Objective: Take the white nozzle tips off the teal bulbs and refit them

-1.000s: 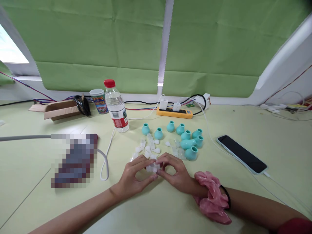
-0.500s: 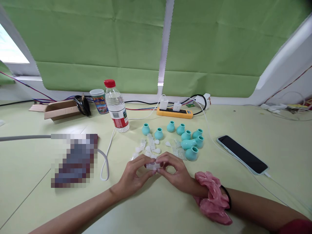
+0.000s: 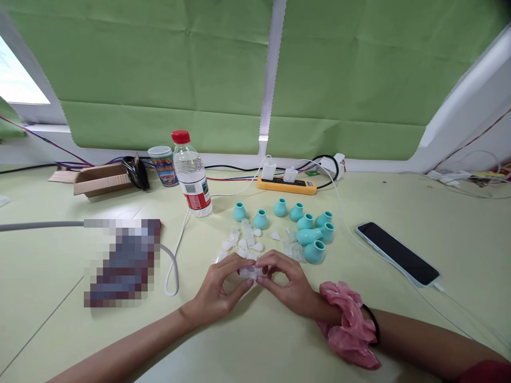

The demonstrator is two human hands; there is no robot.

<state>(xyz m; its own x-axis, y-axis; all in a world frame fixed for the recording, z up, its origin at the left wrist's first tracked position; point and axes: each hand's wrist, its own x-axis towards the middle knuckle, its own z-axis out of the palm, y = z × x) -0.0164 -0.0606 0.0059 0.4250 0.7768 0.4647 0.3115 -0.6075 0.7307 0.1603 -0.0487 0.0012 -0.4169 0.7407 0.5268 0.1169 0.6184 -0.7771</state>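
Note:
Between my two hands is a small translucent plastic piece (image 3: 249,272), pinched by its ends just above the table. My left hand (image 3: 221,282) grips it with thumb and fingertips from the left. From the other side my right hand (image 3: 287,279), with a pink scrunchie (image 3: 347,322) at the wrist, pinches the right end. Fingertips cover part of the piece. Just beyond the hands lie several loose white and clear plastic bits (image 3: 242,244). To the right of these is a second group of clear pieces (image 3: 293,250). Several turquoise rubber bulbs (image 3: 314,251) stand behind and to the right.
A water bottle (image 3: 192,183) with a red cap stands at the back left, near a paper cup (image 3: 163,167) and a cardboard tray (image 3: 104,181). An orange power strip (image 3: 285,185) holds chargers. At right lies a phone (image 3: 397,252) on its cable. A blurred-out object (image 3: 123,266) lies left.
Both hands stay in almost the same place around the translucent piece. The left thumb has shifted very slightly; the table things have not moved.

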